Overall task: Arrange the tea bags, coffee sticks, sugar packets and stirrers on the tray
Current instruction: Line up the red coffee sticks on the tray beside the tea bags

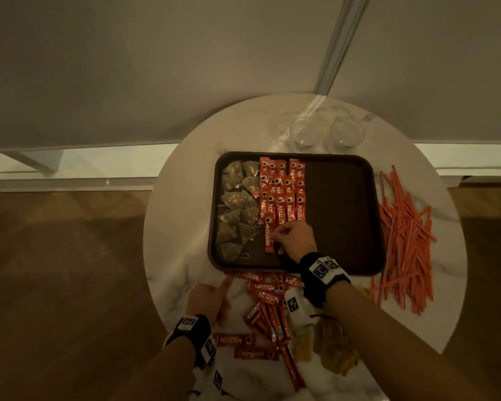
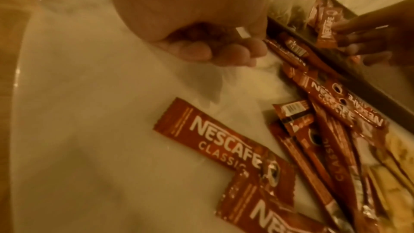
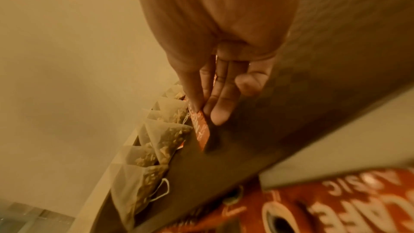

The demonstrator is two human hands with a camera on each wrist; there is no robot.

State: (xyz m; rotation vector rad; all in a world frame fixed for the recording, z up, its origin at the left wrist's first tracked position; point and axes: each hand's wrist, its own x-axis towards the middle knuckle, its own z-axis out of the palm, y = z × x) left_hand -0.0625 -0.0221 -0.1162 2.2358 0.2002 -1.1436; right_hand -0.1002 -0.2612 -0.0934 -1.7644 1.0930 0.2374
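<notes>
On the dark brown tray, pyramid tea bags fill the left column and red coffee sticks lie in rows beside them. My right hand pinches one coffee stick at the tray's front, beside the tea bags. The right wrist view shows the thumb and fingers on that stick. My left hand rests on the table before the tray, fingers curled and holding nothing. Loose coffee sticks and yellow sugar packets lie in front of the tray.
A pile of orange stirrers lies on the round marble table, right of the tray. Two glasses stand behind the tray. The tray's right half is bare. Wooden floor surrounds the table.
</notes>
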